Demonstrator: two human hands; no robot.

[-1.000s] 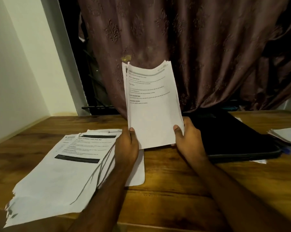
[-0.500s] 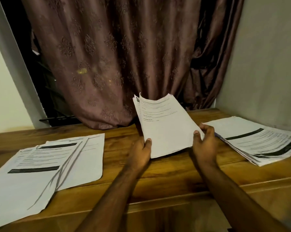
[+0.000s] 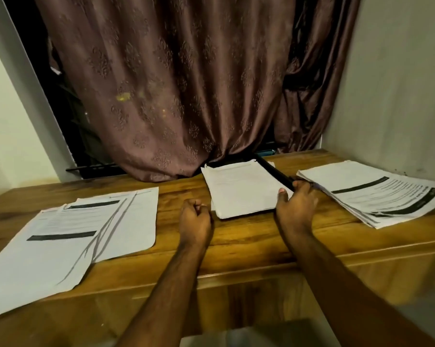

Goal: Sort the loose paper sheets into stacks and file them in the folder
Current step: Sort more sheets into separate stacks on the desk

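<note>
On the wooden table [image 3: 236, 244], under a brown curtain [image 3: 176, 83], lie three paper stacks: a fanned left stack [image 3: 68, 234] with black bars, a right stack [image 3: 371, 191] likewise barred, and a faintly printed middle stack [image 3: 241, 189] on the dark folder [image 3: 276, 171]. The right hand [image 3: 296, 209] holds that stack's right edge, thumb on top. The left hand [image 3: 195, 217] is fisted, holding nothing.

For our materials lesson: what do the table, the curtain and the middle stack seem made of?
Table: apparently varnished wood, with visible grain and sheen.
Curtain: brownish woven fabric, seemingly satin-like, with soft folds and an embossed motif.
Middle stack: matte white paper with thin layered edges.
</note>
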